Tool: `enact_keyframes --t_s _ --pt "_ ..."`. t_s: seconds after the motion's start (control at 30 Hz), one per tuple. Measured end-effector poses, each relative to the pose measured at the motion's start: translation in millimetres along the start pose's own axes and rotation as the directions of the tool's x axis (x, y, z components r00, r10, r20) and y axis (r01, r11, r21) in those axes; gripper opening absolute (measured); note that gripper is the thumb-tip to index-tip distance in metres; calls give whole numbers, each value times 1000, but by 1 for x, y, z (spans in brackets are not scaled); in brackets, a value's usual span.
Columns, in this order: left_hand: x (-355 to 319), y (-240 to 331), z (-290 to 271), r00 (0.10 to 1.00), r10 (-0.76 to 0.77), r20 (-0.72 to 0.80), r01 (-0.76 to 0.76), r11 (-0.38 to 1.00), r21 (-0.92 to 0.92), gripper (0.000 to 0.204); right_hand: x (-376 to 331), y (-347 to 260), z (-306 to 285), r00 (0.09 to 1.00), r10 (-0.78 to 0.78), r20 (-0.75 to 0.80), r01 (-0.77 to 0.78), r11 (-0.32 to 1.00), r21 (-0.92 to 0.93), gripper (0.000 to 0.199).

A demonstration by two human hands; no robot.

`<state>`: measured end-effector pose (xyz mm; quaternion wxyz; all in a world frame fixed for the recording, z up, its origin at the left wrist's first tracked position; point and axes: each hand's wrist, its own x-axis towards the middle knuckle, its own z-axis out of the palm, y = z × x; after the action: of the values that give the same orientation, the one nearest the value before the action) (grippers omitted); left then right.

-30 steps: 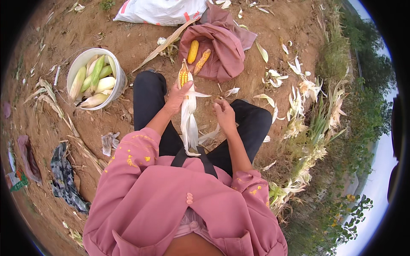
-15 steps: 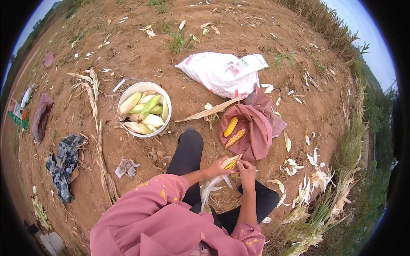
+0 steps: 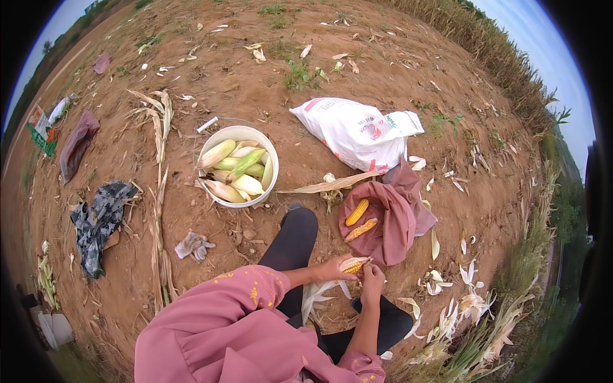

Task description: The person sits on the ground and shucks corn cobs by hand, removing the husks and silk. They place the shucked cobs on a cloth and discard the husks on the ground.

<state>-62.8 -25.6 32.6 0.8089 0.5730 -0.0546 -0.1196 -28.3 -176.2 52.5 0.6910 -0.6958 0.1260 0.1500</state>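
Observation:
A partly husked ear of corn (image 3: pixel 355 265) is held in front of my knees, yellow kernels showing below a flap of pale husk. My left hand (image 3: pixel 329 269) closes around its left end. At its right end my right hand (image 3: pixel 372 279) is pinched on the tip; whether it grips husk or cob there is too small to tell. Loose white husk (image 3: pixel 318 293) hangs below my left hand. Just beyond my hands lies an open reddish sack (image 3: pixel 391 223) with a bare yellow ear of corn (image 3: pixel 357 212) and a patchy, partly kernelled ear (image 3: pixel 361 230) on it.
A white bucket (image 3: pixel 274 171) of unhusked corn stands left of my knee. Behind the reddish sack lies a full white sack (image 3: pixel 354 131). A glove (image 3: pixel 194 246), a camouflage cloth (image 3: pixel 101 223) and dry stalks (image 3: pixel 161 210) lie leftward; scattered husks (image 3: pixel 469 303) lie rightward.
The view has shifted, so the ground things sit farther right in it. In my hands the ear has turned slightly, with pale husk now over its upper side. Both hands keep hold.

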Motion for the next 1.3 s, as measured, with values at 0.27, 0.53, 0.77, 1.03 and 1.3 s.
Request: enact_keyframes --t_s 0.27,0.53,0.77,1.03,1.3 --pt "1 -11 -6 997 15 80 -38 953 302 49 1 8 -11 985 -163 47 170 938 -303 14" --pt "3 -24 -2 993 118 -4 -114 967 229 49 -4 27 8 993 95 -64 -70 946 315 14" --pt "5 18 -6 949 -177 -262 189 982 22 41 -19 18 29 988 83 130 -151 672 725 16" --pt "21 -33 -14 909 -360 -211 250 874 -416 41 -20 0 38 938 -346 25 345 938 37 12" --pt "26 -45 -39 794 -430 -431 212 859 -466 52 -75 27 19 973 -56 222 -20 944 328 7"
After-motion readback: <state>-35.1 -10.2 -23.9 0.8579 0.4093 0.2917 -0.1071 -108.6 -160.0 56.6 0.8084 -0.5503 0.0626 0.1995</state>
